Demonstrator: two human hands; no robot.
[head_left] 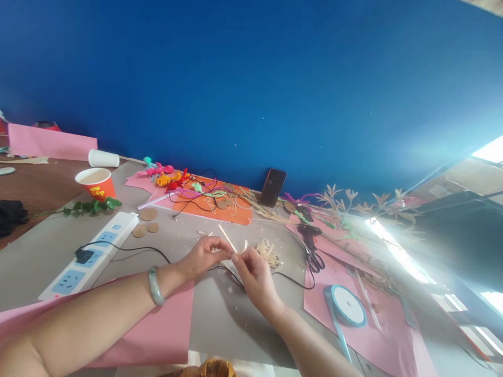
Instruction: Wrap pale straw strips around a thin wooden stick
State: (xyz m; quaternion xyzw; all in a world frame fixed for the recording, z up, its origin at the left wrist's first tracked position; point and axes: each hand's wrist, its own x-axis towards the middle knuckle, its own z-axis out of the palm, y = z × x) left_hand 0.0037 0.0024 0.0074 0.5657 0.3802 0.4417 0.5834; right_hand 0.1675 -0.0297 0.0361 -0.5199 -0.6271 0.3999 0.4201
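A thin pale strip [227,237], like straw or a wood shaving, sticks up between my hands over the middle of the table. The fingertips of my left hand [208,255] pinch near its lower end; a jade-coloured bangle [156,286] is on that wrist. My right hand [256,276] is closed on the same strip, thumb and forefinger meeting the left fingertips, which partly hide the grip. Just behind the right hand lies a pile of pale strips [269,255]. A black cable [293,283] runs on the table beneath both hands.
A white power strip [94,254], a red paper cup [96,182] and wood slices [148,213] are at left. Colourful yarn [157,170] and orange paper [236,210] lie behind. A phone [273,187] leans on the wall. Scissors [314,261] and a ribbon roll [349,305] are at right.
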